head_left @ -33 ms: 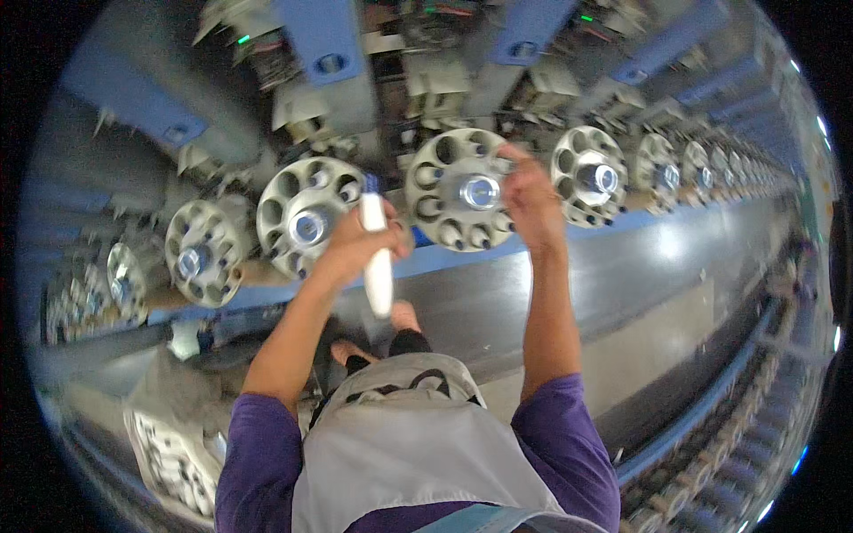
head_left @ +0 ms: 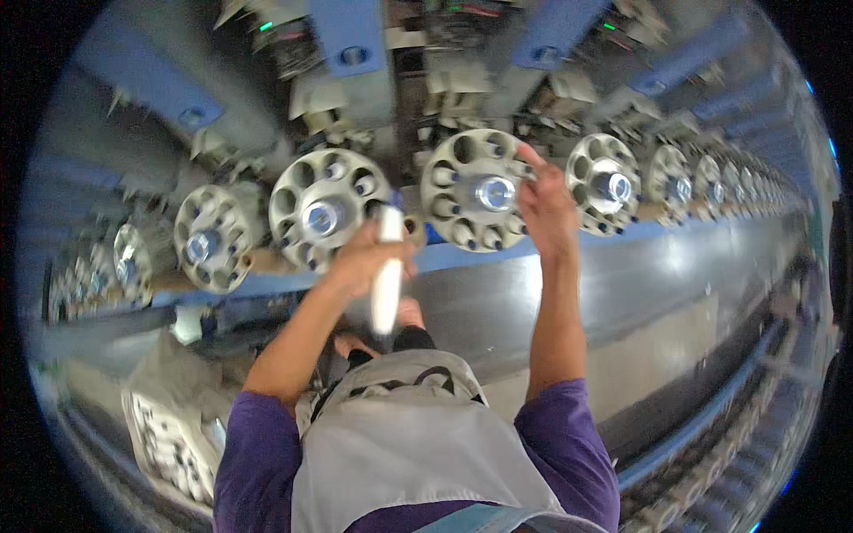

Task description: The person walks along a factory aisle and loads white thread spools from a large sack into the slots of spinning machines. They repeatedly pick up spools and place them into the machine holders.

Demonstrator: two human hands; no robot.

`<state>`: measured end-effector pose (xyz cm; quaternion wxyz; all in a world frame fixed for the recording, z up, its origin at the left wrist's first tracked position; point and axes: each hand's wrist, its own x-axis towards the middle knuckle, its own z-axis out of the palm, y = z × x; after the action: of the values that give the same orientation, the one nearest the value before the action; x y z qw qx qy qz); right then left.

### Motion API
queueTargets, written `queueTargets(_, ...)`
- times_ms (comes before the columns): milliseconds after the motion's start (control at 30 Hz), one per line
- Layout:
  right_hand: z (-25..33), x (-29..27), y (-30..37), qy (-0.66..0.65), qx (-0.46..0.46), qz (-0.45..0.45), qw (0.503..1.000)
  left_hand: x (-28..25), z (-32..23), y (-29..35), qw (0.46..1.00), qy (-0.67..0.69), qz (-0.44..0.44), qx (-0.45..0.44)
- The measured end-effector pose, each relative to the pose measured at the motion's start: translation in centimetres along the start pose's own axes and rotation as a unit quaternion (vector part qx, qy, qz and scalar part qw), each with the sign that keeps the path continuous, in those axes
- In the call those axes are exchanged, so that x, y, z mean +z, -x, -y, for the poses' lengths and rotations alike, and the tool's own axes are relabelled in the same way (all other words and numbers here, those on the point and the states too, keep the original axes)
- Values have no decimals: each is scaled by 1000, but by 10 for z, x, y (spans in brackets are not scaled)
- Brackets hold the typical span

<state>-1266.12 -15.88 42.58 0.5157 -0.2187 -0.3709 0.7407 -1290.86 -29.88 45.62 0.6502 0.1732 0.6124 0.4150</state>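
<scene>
My left hand (head_left: pixel 360 259) is closed round a white yarn bobbin (head_left: pixel 386 275) with a dark blue tip. The bobbin is upright, slightly blurred, in front of the gap between two round magazines. At the right rim of the nearer-to-centre magazine (head_left: pixel 480 160) is my right hand (head_left: pixel 549 211). Its index finger points up along that rim while the other fingers curl in; anything between them is too small to make out. White-wound bobbins sit in several of this magazine's round pockets, around a shiny hub. To its left, another magazine (head_left: pixel 293 169) has both filled and vacant pockets.
More magazines (head_left: pixel 213 240) stretch away left and right along the blue machine rail (head_left: pixel 471 258). A pale sack (head_left: pixel 169 373) of bobbins stands at lower left. Shiny grey floor (head_left: pixel 640 266) lies below the rail. Another machine row (head_left: pixel 702 444) runs at lower right.
The view has shifted, so the magazines appear farther right. My left hand has lowered a little with the bobbin. My right index finger is now straighter against the magazine's rim.
</scene>
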Motion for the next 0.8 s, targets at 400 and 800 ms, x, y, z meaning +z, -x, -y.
queueTargets(400, -47, -58, -24, 806, -97, 2, 584, -63, 99, 128, 960, 256, 59, -93)
queueTargets(800, -8, 18, -12, 853, -144, -57, 498, -47, 68, 96, 980, 110, 144, -85)
